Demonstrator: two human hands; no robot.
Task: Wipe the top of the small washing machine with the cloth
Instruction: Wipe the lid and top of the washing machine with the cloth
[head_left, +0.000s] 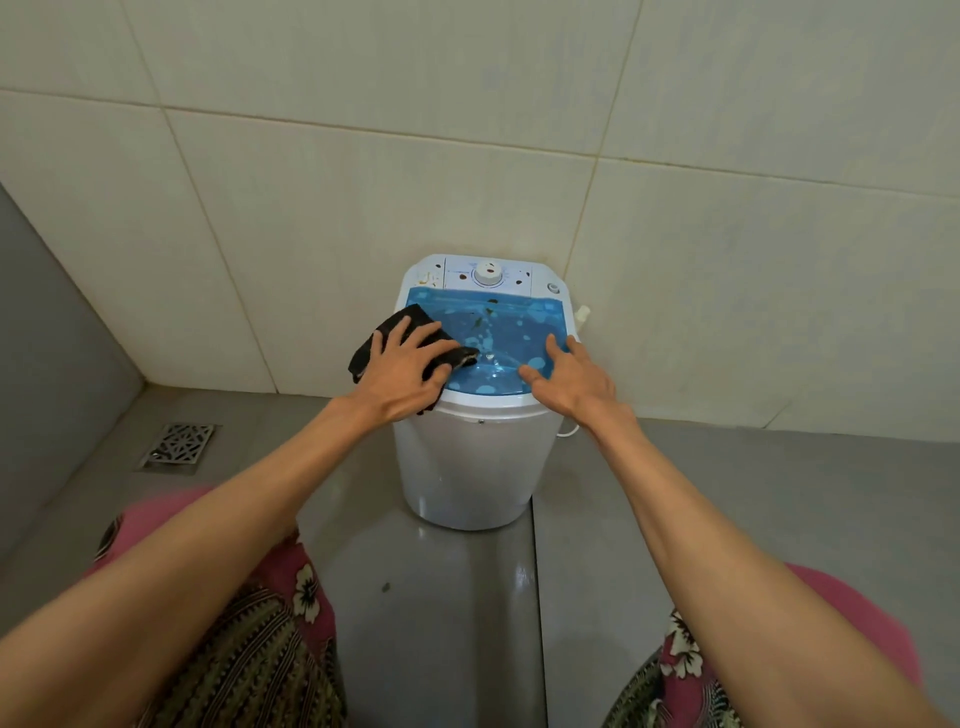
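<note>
No text, brand or number could be read. The white control panel (485, 275) of the small washing machine (475, 395) carried faint printing around its dial (488, 273), too small and blurred to make out.

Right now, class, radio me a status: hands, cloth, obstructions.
Left hand flat, pressing dark cloth on blue lid. Right hand open, steadying lid. Dark spots remain; nothing obstructing.
</note>
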